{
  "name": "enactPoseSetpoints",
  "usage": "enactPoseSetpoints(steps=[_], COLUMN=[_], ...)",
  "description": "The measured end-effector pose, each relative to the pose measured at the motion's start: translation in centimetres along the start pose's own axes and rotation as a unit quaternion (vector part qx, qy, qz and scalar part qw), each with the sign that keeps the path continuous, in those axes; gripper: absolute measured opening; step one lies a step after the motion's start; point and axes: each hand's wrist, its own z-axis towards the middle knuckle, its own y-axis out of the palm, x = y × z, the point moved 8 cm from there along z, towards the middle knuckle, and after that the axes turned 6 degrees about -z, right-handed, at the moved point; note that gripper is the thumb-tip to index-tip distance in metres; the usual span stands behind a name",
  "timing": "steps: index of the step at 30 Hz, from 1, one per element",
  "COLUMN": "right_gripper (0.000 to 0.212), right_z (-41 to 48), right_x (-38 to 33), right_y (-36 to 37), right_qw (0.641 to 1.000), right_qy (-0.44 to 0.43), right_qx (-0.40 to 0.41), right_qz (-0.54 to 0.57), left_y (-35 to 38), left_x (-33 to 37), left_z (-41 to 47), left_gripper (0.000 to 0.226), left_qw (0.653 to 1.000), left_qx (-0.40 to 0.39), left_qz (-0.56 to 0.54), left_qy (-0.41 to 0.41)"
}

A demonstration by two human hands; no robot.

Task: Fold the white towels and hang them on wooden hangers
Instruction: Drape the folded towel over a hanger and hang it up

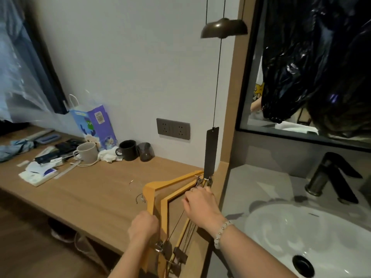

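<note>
Wooden counter (90, 193) beside a white round basin (281, 227) bears your stacked light wooden hangers with metal clips (153, 189). Your left hand (143, 225) grips their near arm, and your right hand (200, 205) curls around the far end. Behind, a blue paper bag (94, 127) carries a label (99, 117) too blurred to read.

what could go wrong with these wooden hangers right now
1. The metal clips at the far end of the light wooden hangers sit right by the flat black tag on the hanging lamp cord; lifting could snag it.
2. The right hand has fingers close to those clips and might get pinched.
3. The left hand grips several hangers stacked together, so pulling one may drag the rest.
</note>
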Motion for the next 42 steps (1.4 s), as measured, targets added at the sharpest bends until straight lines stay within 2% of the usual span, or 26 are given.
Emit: enactPoseSetpoints(steps=[8, 14, 20, 26, 28, 32, 36, 40, 42], right_gripper=[0.031, 0.032, 0.033, 0.026, 0.03, 0.036, 0.041, 0.041, 0.037], right_z=[-3.9, -9.1, -15.5, -24.9, -28.1, -32.7, -35.7, -39.1, -41.0], right_x=[1.3, 3.7, 7.8, 11.4, 12.4, 14.6, 17.3, 20.9, 22.2], right_y=[-2.9, -5.7, -8.0, -7.2, -6.6, -6.1, -6.2, -4.6, -4.4], right_qw=[0.998, 0.997, 0.995, 0.998, 0.999, 0.998, 0.993, 0.943, 0.93], right_qy=[0.051, 0.056, 0.054, 0.022, 0.027, 0.04, 0.112, 0.256, 0.284], right_qx=[0.039, 0.059, 0.085, 0.05, 0.046, 0.033, 0.026, -0.01, -0.026], right_qz=[0.027, -0.002, -0.003, -0.006, -0.013, -0.021, 0.041, 0.214, 0.231], left_y=[-1.6, -1.5, 1.2, 6.9, 9.0, 12.3, 15.9, 19.0, 20.8], left_x=[0.0, 4.6, 6.7, 5.0, 4.6, 6.0, 8.0, 10.7, 12.0], left_z=[-3.3, -10.3, -19.0, -28.5, -32.0, -38.8, -43.6, -48.3, -50.4], left_gripper=[0.037, 0.029, 0.028, 0.029, 0.026, 0.023, 0.015, 0.014, 0.013], left_qw=[0.993, 0.99, 0.99, 0.991, 0.989, 0.983, 0.978, 0.972, 0.964], left_qx=[-0.022, -0.027, -0.021, -0.027, -0.045, -0.051, -0.072, -0.115, -0.138], left_qz=[-0.112, -0.095, -0.07, -0.117, -0.134, -0.169, -0.188, -0.177, -0.194], left_qy=[0.027, 0.096, 0.117, 0.065, 0.043, 0.051, 0.057, 0.107, 0.121])
